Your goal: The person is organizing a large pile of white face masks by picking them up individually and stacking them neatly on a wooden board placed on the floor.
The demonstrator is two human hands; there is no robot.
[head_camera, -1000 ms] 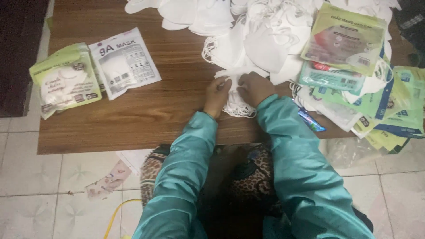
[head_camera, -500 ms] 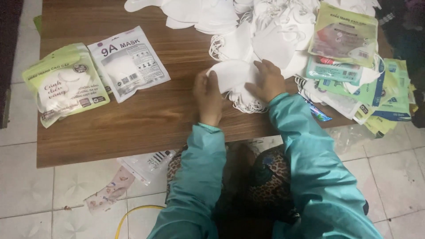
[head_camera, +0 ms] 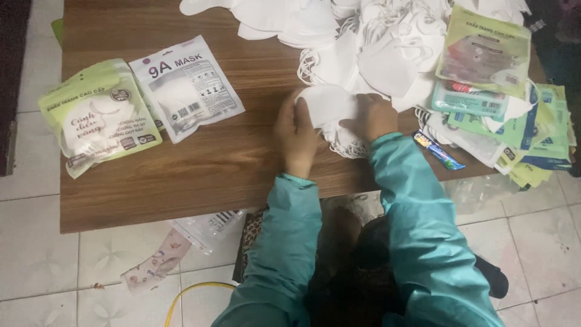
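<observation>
My left hand (head_camera: 296, 134) and my right hand (head_camera: 371, 116) both grip a small stack of white face masks (head_camera: 328, 103) near the middle of a low wooden table (head_camera: 212, 163). The left hand holds the stack's left edge, the right hand presses its right side. Ear loops (head_camera: 345, 147) hang out below the stack onto the wood. A large heap of loose white masks (head_camera: 375, 54) lies just beyond the hands at the table's far side. Both sleeves are teal.
Two filled mask packets lie on the left: a green one (head_camera: 97, 118) and a white one (head_camera: 184, 88). A pile of empty green and white packets (head_camera: 496, 103) covers the right end. A small blue wrapper (head_camera: 439, 150) lies beside it. Packaging scraps (head_camera: 209, 227) and a yellow cord (head_camera: 187, 290) are on the tiled floor.
Both hands have lifted and squared the stack of masks, moving it slightly away from the table's near edge. The camera has shifted, so the table sits further right in view.
</observation>
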